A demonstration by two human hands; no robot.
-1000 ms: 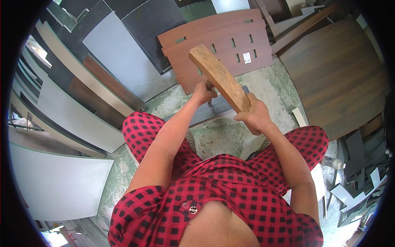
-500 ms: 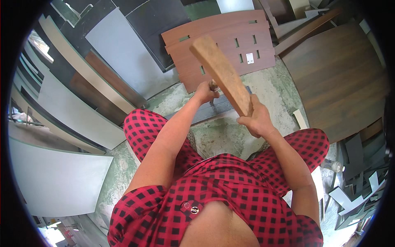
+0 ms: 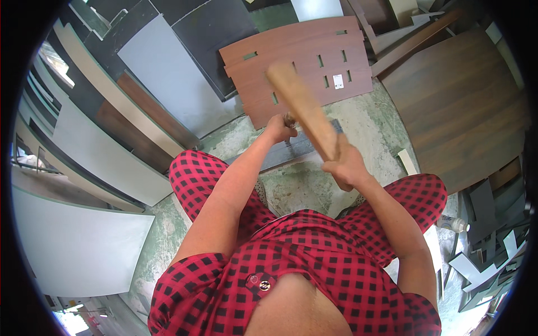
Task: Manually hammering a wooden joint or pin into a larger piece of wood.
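My right hand (image 3: 348, 163) is closed round the lower end of a thick wooden bat-like block (image 3: 305, 109), its far end raised and slightly blurred. My left hand (image 3: 277, 130) is wrapped about what looks like a chisel (image 3: 288, 119); its worn handle top shows above the fist. Below the fist, the tool's narrow shaft points down at a dark grey board (image 3: 300, 148) lying flat on the floor between my feet. The block passes just to the right of the chisel's top. Whether they touch I cannot tell. My fingers hide most of the chisel.
A brown panel with slots (image 3: 302, 45) leans ahead, and a large dark wood-grain board (image 3: 459, 112) stands at the right. Pale and brown panels (image 3: 92, 140) line the left. Offcuts (image 3: 493, 263) and a bottle (image 3: 453, 224) lie at the lower right. A small pale strip (image 3: 408, 161) rests on the floor.
The raised end of the wooden block has dropped slightly and shifted right. My right hand is a little lower. My left hand keeps hold of the chisel, nearly in place.
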